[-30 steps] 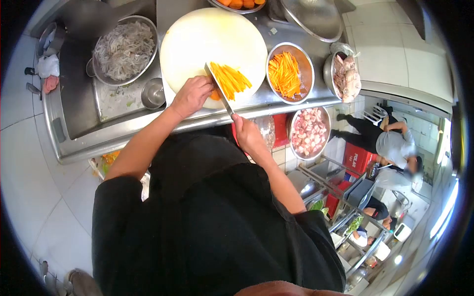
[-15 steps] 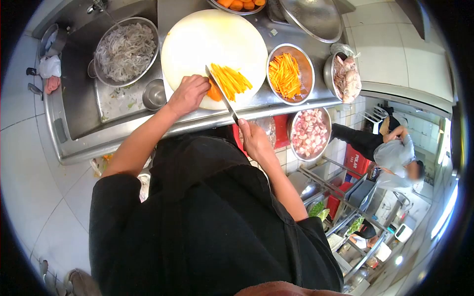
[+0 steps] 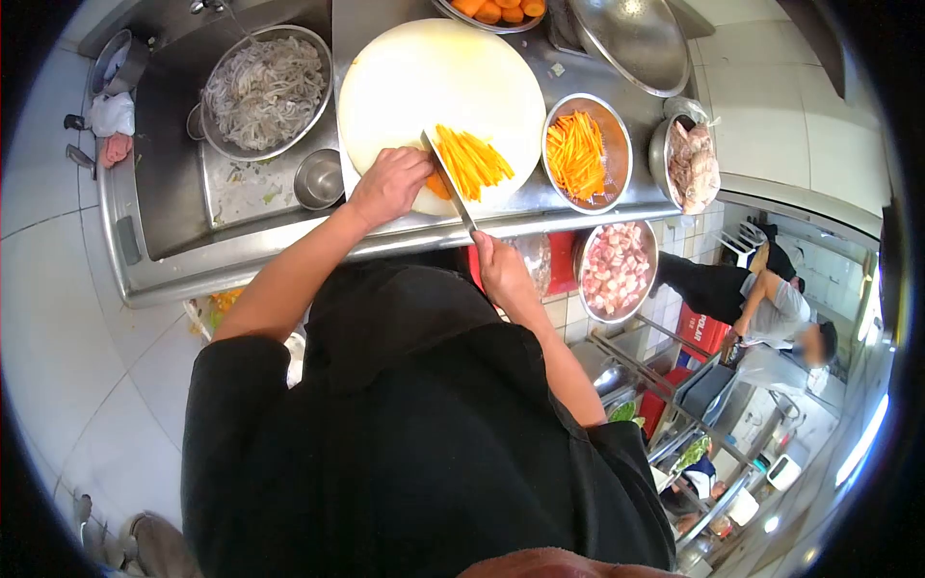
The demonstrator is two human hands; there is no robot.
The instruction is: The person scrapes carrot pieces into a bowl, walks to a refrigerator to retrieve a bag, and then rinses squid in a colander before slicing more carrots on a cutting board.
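Observation:
On the round, pale cutting board [image 3: 434, 77], my left hand [image 3: 390, 183] has its fingers curled over an orange carrot piece [image 3: 437, 186], pressing it down. A kitchen knife [image 3: 450, 183] is gripped by its handle in my right hand [image 3: 506, 273], near the counter's front edge. Its blade lies across the board, close beside my left fingertips. Cut carrot strips [image 3: 472, 164] are heaped against the blade's right side. Much of the carrot piece is hidden under my left fingers and behind the blade.
A colander [image 3: 624, 144] of carrot strips stands right of the board, with a bowl of raw meat [image 3: 694, 164] beyond. Diced meat [image 3: 617, 268] sits lower down. Left is a sink [image 3: 159, 193] with a bowl of greyish strips [image 3: 265, 91]. Another person [image 3: 780, 303] stands far right.
The whole view has shifted, so the counter items appear farther right. My hands keep the same hold on carrot and knife. The person at far right has changed arm position.

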